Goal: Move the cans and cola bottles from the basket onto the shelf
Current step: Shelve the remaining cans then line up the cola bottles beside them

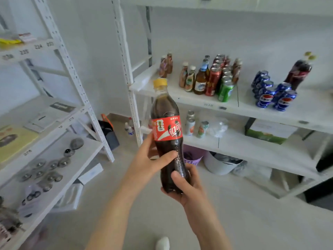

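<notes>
Both hands hold one cola bottle (166, 130) upright in mid-air; it has a yellow cap and a red label. My left hand (146, 159) grips its middle from the left. My right hand (185, 186) cups its base from the right. Behind it stands the white shelf (198, 102). On that shelf are several blue Pepsi cans (270, 91), red cans (214, 78), green cans (225, 89) and two cola bottles (299, 73) at the right. The basket is not in view.
Glass bottles (191, 78) stand left of the cans. The lower shelf board carries small cans (190, 123) and a green box (268, 132). A purple basket (193, 156) and a white bucket (219, 163) sit on the floor. A second white rack (59, 134) stands at left.
</notes>
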